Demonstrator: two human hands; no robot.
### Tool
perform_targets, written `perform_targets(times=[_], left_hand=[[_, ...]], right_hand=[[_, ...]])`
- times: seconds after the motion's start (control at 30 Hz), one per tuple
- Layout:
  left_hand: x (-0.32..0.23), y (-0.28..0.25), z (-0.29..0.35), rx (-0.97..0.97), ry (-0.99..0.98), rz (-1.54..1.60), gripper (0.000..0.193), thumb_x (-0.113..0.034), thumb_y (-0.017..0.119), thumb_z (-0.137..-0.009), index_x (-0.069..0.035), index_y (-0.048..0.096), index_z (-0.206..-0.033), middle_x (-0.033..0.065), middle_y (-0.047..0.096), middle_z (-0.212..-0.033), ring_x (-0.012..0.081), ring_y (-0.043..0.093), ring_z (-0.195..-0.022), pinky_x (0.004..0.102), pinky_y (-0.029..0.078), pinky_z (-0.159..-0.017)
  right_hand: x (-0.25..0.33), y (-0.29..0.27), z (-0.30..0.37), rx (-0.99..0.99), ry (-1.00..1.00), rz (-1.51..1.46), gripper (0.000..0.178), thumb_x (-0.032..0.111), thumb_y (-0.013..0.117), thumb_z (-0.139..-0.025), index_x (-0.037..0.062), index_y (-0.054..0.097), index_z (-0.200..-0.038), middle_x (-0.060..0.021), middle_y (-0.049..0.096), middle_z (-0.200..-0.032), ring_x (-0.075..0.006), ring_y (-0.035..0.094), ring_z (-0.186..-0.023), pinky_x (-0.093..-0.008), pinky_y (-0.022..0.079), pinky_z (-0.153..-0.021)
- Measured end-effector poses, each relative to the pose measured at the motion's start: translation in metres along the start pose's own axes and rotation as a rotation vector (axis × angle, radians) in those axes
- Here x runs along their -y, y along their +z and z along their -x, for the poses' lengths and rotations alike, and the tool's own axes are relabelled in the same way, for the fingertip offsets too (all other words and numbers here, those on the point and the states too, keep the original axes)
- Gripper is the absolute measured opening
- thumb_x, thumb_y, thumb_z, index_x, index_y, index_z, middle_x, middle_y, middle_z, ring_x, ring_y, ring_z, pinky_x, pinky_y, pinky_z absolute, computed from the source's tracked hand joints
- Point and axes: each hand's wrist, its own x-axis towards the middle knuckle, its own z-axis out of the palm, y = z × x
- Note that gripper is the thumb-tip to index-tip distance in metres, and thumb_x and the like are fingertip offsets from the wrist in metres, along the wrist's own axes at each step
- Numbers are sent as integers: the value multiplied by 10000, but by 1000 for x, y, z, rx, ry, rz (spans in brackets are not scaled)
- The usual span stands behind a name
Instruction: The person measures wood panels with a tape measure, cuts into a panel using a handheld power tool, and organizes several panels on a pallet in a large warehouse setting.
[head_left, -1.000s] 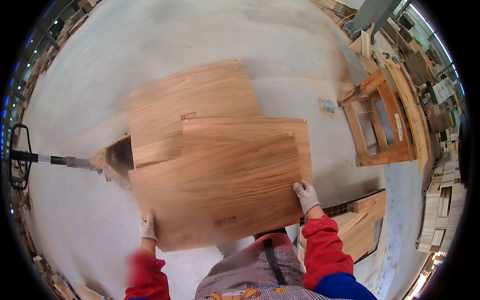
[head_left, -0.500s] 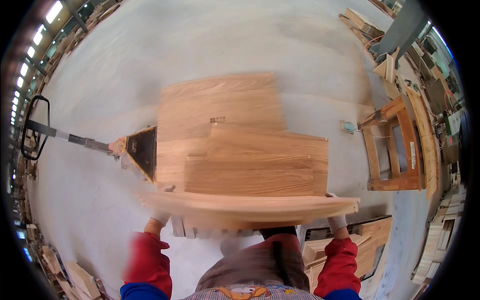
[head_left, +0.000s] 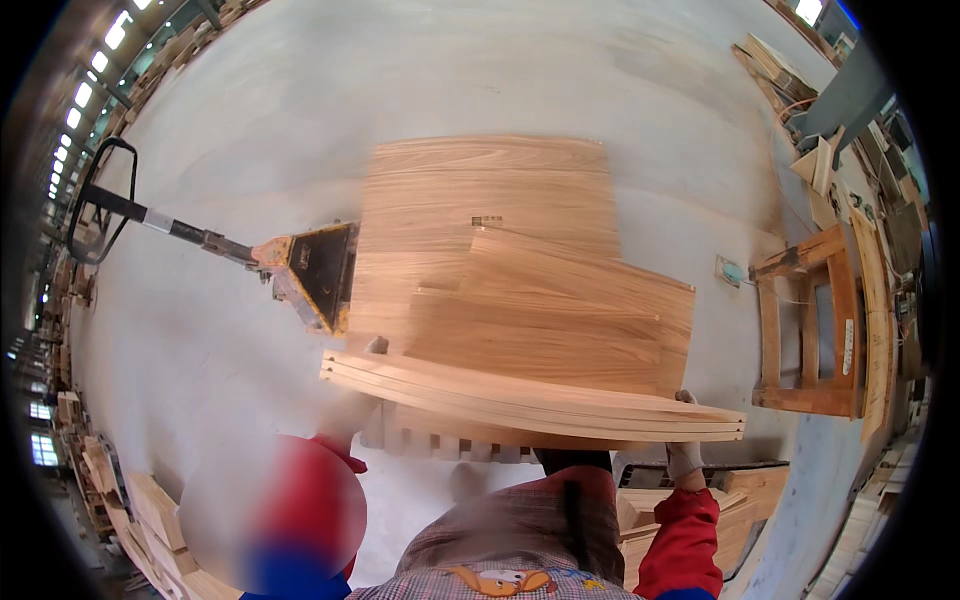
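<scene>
In front of my body a stack of long wooden boards [head_left: 540, 402] is held with its layered edges facing me. My left hand [head_left: 352, 408], in a pale glove, grips the left end, its thumb showing above the top edge; hand and sleeve are blurred. At the right end my right hand [head_left: 685, 456], gloved as well, is closed round the boards from below, thumb over the top. Just beyond lie flat wooden panels [head_left: 490, 185], with smaller boards [head_left: 570, 300] set askew on top. The held stack hides their near edge.
A pallet jack [head_left: 320, 270] stands left of the panels, its handle pointing left. Pallet slats [head_left: 450, 443] show below the held boards. At right are a wooden frame stand [head_left: 810, 330] and, near my right arm, more wood pieces [head_left: 755, 490]. A grey column [head_left: 850, 90] rises at far right.
The held boards have tilted, left end higher and right end lower, and show sharper. Panels and pallet jack now appear farther right in view. Both hands keep their grip.
</scene>
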Motion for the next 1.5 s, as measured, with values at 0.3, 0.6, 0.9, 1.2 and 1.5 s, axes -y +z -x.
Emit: perform_targets(times=[0.3, 0.6, 0.9, 1.2, 1.5], left_hand=[[29, -36, 45, -83, -49, -228, 413, -262, 635, -842, -31, 501, -1157, 40, 585, -1015, 128, 554, -887, 284, 475, -784], [32, -42, 191, -39, -510, 189, 735, -613, 508, -812, -133, 363, -1350, 98, 480, -1276, 268, 477, -1125, 441, 414, -930], [52, -83, 218, 104, -417, 103, 651, -535, 518, -845, -92, 407, -1308, 89, 533, -1203, 243, 515, -1055, 404, 437, -904], [80, -34, 257, 174, -419, -130, 605, -485, 536, -855, -81, 426, -1291, 77, 525, -1206, 217, 505, -1050, 375, 412, -927], [102, 56, 380, 384, -289, -288, 564, -439, 548, -860, -32, 450, -1238, 108, 534, -1145, 216, 533, -990, 352, 451, -840]], right_hand=[[76, 81, 83, 90, -178, 699, 358, 257, 625, -847, -8, 539, -1072, -101, 616, -956, -183, 576, -857, -307, 468, -764], [63, 63, 220, -206, -16, 1217, 520, 473, 445, -899, -8, 575, -1047, -230, 618, -968, -355, 583, -937, -371, 442, -828], [27, 34, 361, -285, -16, 763, 404, 349, 452, -940, -34, 570, -897, -63, 577, -758, -150, 506, -723, -280, 434, -695], [-39, -60, 486, -514, 8, 696, 405, 360, 474, -926, -26, 572, -855, -89, 579, -728, -176, 520, -700, -328, 433, -664], [-109, -159, 691, -907, 77, 546, 475, 408, 495, -899, -39, 579, -1033, -217, 637, -911, -292, 614, -891, -354, 455, -780]])
